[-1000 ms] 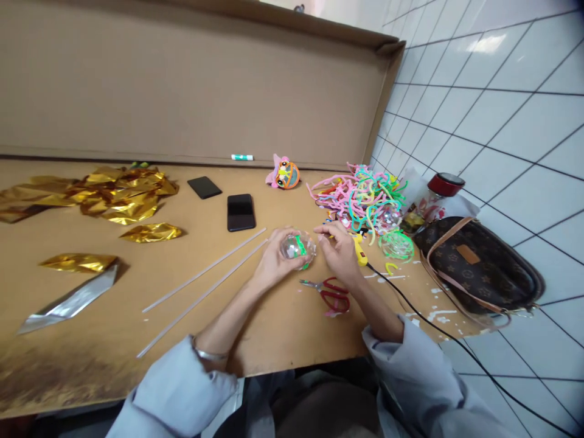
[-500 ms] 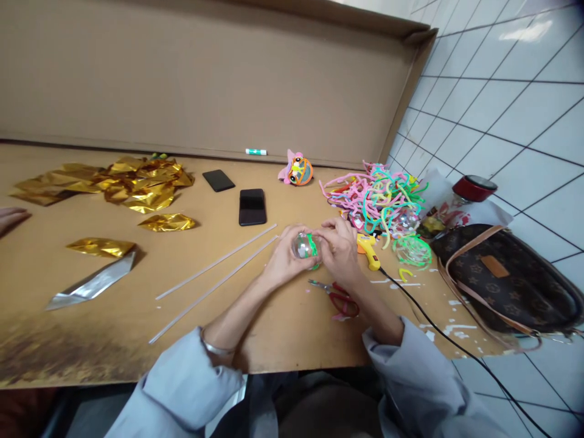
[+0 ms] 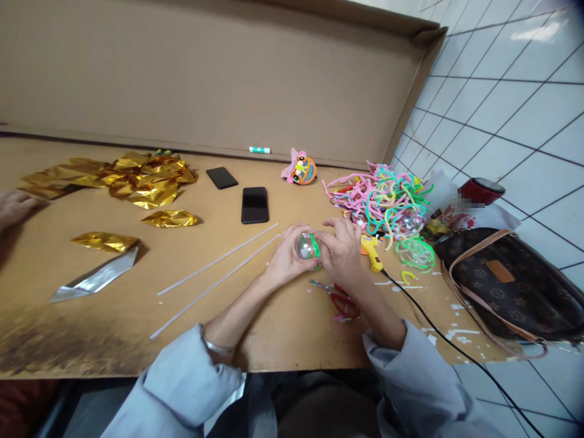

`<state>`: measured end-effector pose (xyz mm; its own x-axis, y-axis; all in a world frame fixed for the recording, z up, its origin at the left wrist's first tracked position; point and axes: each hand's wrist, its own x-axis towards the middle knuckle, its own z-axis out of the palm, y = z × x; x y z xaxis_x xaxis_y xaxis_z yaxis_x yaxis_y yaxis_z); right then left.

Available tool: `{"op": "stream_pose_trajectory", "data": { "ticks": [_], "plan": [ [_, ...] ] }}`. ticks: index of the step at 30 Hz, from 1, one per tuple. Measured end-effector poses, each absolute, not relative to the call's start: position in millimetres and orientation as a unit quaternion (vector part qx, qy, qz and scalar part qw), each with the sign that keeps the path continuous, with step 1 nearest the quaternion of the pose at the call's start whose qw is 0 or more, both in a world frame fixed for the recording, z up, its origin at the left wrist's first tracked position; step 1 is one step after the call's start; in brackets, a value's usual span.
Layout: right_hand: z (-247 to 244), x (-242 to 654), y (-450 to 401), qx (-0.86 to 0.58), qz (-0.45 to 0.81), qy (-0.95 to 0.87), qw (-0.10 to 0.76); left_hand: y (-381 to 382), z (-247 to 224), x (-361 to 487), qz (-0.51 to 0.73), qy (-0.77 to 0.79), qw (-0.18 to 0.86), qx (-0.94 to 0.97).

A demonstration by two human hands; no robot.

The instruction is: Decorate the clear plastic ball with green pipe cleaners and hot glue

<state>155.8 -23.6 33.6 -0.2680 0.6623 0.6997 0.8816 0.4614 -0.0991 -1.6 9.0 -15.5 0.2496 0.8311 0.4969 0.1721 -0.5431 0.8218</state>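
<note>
A clear ball (image 3: 305,246) with a green fuzzy strip (image 3: 316,246) on its right side is held above the table. My left hand (image 3: 286,258) wraps round the ball's left side, fingers closed on it. On the right, my right hand (image 3: 341,250) has its fingers bent and pressed at the green strip. Just right of that hand lies a yellow glue gun (image 3: 373,253) with a black cord. Red-handled scissors (image 3: 340,299) lie below the right hand. Two clear thin sticks (image 3: 214,286) lie left of my left hand.
Gold foil (image 3: 150,179) covers the back left, near another person's hand (image 3: 16,207). Two phones (image 3: 255,205) and a decorated ball (image 3: 303,169) lie behind my hands. Pink and green fuzzy stems (image 3: 378,198), a red-lidded jar (image 3: 483,190) and a brown bag (image 3: 515,283) stand right.
The other person's hand reaches further in from the left edge. The view has shifted slightly. My hands stay round the ball, with only small finger movement.
</note>
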Motion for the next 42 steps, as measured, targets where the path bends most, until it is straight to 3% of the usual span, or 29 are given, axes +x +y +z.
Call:
{"op": "stream_pose_trajectory", "data": {
  "ticks": [12, 21, 24, 31, 42],
  "plan": [
    [26, 158, -31, -0.482, -0.184, -0.781, 0.351, 3, -14, 4, 0.507, 0.347, 0.406, 0.676],
    [25, 158, -33, -0.486, -0.155, -0.775, 0.373, 3, -8, -2, 0.473, 0.349, 0.313, 0.746],
    [25, 160, -35, -0.477, -0.113, -0.768, 0.412, 0, -7, -3, 0.468, 0.330, 0.285, 0.769],
    [31, 174, -31, -0.450, 0.128, -0.632, 0.618, -4, -3, -8, 0.469, 0.267, 0.212, 0.815],
    [34, 172, -32, -0.469, 0.207, -0.620, 0.594, -9, 3, -9, 0.480, 0.196, 0.127, 0.846]
  ]
}}
